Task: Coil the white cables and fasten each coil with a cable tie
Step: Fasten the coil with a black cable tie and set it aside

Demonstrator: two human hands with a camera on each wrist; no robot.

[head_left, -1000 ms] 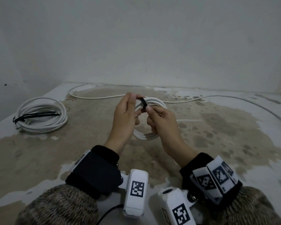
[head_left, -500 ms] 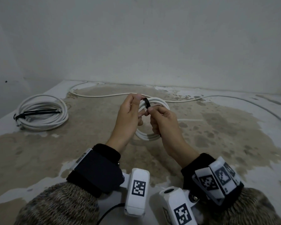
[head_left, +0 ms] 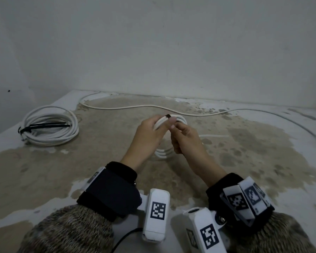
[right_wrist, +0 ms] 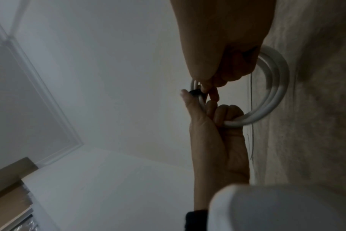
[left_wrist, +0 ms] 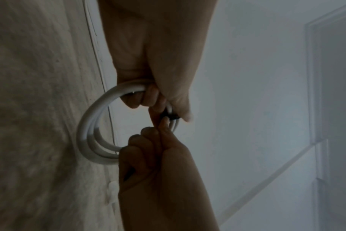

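Left hand (head_left: 146,137): grips small coil (head_left: 161,153) above surface centre | right hand (head_left: 185,138): pinches black tie (head_left: 167,116) at coil top | tied coil (head_left: 49,127): left edge | loose cable (head_left: 135,106): rear edge.

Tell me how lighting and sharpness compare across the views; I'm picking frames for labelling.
Head view: dim, even light, the small coil and both hands readable. Left wrist view: dark, the left hand underexposed, floor blurred. Right wrist view: equally dim, the black cable tie only a soft blob.

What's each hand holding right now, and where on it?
The left hand grips the small white cable coil at its top, thumb by the black cable tie. The right hand pinches the tie there.
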